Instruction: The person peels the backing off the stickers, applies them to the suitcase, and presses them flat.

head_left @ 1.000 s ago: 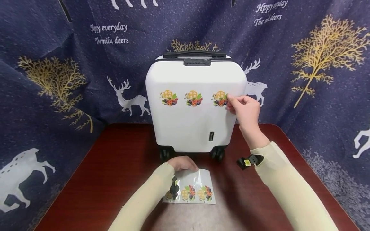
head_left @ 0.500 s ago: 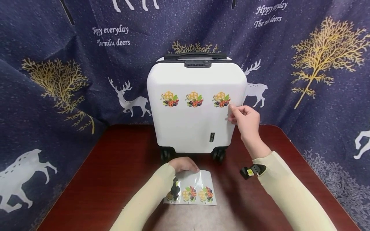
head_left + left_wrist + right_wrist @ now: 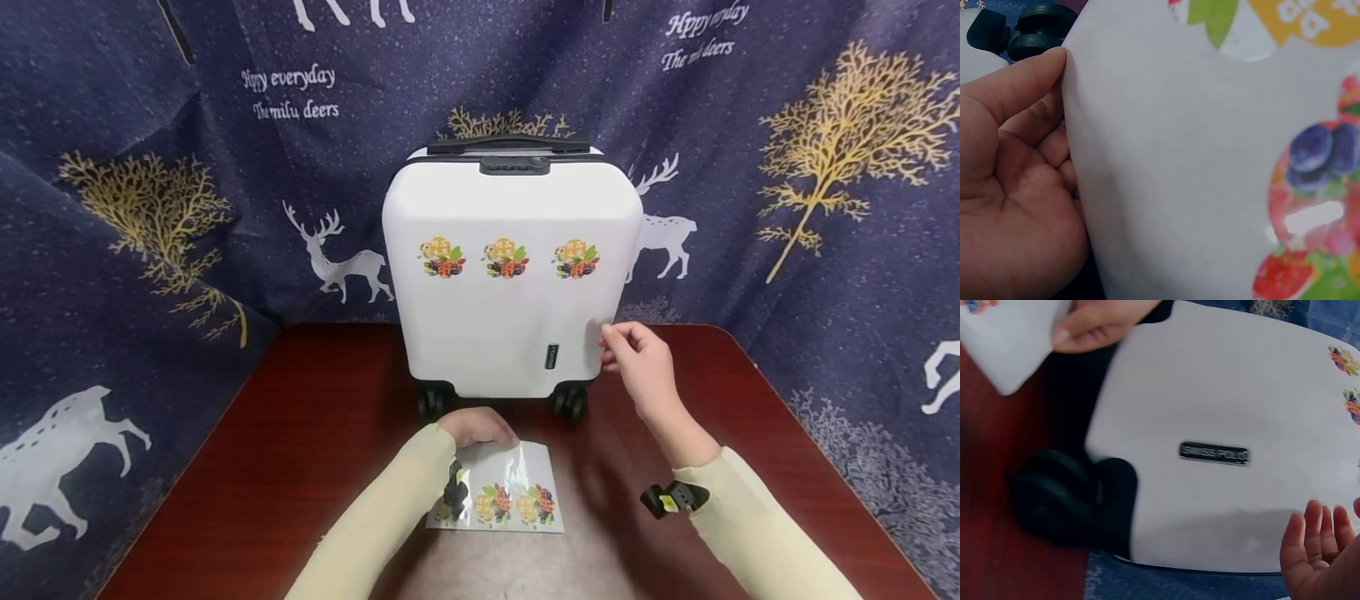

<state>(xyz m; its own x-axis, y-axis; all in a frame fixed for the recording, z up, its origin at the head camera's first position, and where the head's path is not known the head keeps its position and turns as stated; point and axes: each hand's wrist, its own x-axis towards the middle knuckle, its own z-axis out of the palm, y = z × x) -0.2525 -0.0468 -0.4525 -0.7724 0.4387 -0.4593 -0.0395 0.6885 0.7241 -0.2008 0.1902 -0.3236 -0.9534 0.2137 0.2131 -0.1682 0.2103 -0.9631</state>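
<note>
A white suitcase (image 3: 495,308) stands upright, with three fruit stickers (image 3: 577,259) in a row across its front. My left hand (image 3: 480,426) pinches the far edge of a sticker sheet (image 3: 534,467) low in front of it. In the left wrist view the thumb and fingers meet at the edge of that glossy sheet (image 3: 1147,137), where printed fruit shows close up. My right hand (image 3: 637,358) is beside the suitcase's lower right side, fingers loosely bent and holding nothing. The right wrist view shows its fingers (image 3: 1313,531) over the white shell, below the black nameplate (image 3: 1214,453).
Under the suitcase are black wheels (image 3: 570,402), and a black handle (image 3: 510,145) crosses its top. All stands on a dark red table (image 3: 315,433). A blue cloth (image 3: 337,167) with deer and gold trees hangs behind and at both sides.
My right hand has left the right-hand sticker and dropped down along the suitcase's right side. My left hand keeps its grip on the sticker sheet in the same place.
</note>
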